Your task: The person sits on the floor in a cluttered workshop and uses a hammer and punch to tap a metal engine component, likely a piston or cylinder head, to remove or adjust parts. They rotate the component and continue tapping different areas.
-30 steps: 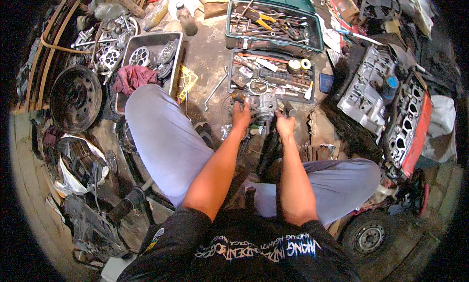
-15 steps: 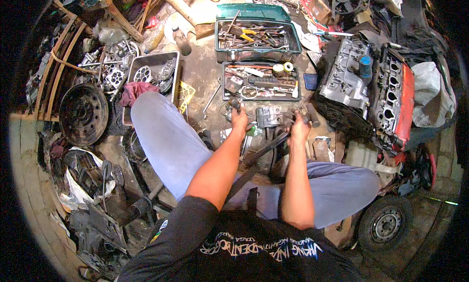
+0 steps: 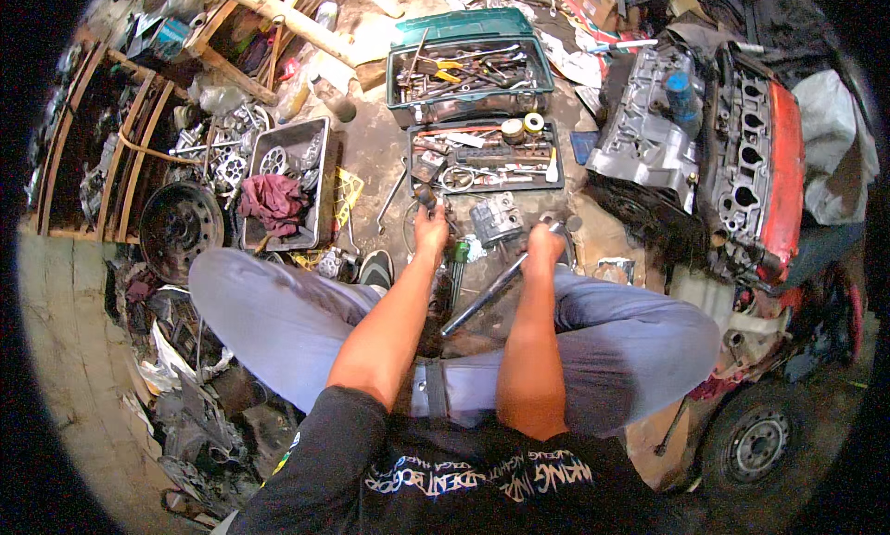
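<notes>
Grimy metal, a small engine part, sits on the floor between the two hands, just ahead of the crossed legs. The right hand wraps its grip around a long dark bar whose axis slants from the lap up toward that hand. The left hand pinches a small dark piece, left of the part.

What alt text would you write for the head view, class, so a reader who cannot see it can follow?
A seated person's right hand grips a long dark metal bar and the left hand holds a small dark part, either side of a grey metal engine piece on the dirty floor. Beyond lie an open green metal toolbox and a black tray of tools.
</notes>
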Available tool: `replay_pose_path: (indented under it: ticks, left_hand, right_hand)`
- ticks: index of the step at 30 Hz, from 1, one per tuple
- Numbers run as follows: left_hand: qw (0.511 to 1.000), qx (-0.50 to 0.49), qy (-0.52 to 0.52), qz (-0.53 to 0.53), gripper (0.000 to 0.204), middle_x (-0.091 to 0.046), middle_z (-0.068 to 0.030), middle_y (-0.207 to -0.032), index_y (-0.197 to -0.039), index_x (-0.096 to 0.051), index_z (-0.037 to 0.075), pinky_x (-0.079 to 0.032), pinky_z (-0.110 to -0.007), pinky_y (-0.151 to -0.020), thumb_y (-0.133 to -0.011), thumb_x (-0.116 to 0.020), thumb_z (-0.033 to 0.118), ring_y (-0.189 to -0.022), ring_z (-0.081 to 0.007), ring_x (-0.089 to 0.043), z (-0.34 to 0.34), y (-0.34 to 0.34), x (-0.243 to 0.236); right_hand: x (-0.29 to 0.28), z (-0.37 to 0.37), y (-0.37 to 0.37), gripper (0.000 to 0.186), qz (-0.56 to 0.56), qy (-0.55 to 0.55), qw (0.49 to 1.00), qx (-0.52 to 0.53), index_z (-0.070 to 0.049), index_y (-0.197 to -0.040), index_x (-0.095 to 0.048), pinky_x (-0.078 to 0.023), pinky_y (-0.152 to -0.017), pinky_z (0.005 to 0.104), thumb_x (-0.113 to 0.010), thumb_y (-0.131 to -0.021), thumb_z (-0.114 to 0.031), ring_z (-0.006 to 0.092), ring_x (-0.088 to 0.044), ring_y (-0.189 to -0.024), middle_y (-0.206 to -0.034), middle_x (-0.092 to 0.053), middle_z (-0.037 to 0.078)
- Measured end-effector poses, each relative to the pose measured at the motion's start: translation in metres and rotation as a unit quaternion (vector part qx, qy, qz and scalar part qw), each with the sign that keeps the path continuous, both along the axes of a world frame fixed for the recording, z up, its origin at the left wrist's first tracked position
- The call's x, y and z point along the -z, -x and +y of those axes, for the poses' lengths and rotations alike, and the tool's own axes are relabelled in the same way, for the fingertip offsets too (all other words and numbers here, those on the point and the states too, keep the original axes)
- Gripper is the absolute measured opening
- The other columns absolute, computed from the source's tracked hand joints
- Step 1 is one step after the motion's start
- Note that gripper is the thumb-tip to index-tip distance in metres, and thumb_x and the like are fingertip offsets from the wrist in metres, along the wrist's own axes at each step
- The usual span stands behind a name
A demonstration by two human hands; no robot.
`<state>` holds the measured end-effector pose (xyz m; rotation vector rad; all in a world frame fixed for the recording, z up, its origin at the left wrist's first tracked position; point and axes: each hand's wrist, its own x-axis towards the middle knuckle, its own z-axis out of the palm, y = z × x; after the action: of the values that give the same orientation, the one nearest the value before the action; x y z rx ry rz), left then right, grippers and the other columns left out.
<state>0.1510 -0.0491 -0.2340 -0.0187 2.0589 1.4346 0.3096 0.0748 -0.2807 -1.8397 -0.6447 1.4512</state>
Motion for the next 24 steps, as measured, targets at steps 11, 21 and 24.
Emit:
replay_pose_path:
  ticks: [11, 21, 24]
  left_hand:
    - [0.994, -0.035, 0.096, 0.041, 0.028, -0.070, -0.0136, -0.082, -0.098, -0.069, 0.000, -0.049, -0.042, -0.075, -0.085, -0.074, 0.025, -0.075, -0.0259, -0.063, -0.007, -0.038, 0.033]
    - [0.980, 0.149, 0.055, 0.119, 0.039, -0.074, -0.0170, -0.096, -0.111, -0.070, 0.006, -0.051, -0.041, -0.085, -0.084, -0.076, 0.034, -0.092, -0.0330, -0.070, 0.059, -0.018, 0.046]
    - [0.969, 0.215, 0.077, 0.092, 0.041, -0.074, -0.0187, -0.097, -0.111, -0.072, 0.008, -0.052, -0.041, -0.085, -0.083, -0.076, 0.037, -0.095, -0.0351, -0.070, 0.069, -0.011, 0.050]
  right_hand:
    - [0.011, -0.005, -0.021, 0.029, -0.027, 0.024, 0.998, -0.060, 0.012, -0.096, -0.062, -0.051, -0.070, 0.0442, -0.062, -0.075, -0.008, 0.0292, -0.065, -0.076, -0.088, -0.068, 0.018]
    - [0.012, -0.006, -0.022, 0.018, -0.024, 0.052, 0.997, -0.045, -0.001, -0.089, -0.060, -0.039, -0.039, 0.0366, -0.071, -0.086, -0.016, 0.0199, -0.047, -0.041, -0.067, -0.058, 0.008]
    - [0.023, -0.005, -0.015, 0.019, -0.023, 0.023, 0.996, -0.077, 0.000, -0.092, -0.062, -0.039, -0.040, 0.0357, -0.071, -0.086, -0.017, 0.0194, -0.049, -0.043, -0.068, -0.059, 0.008]
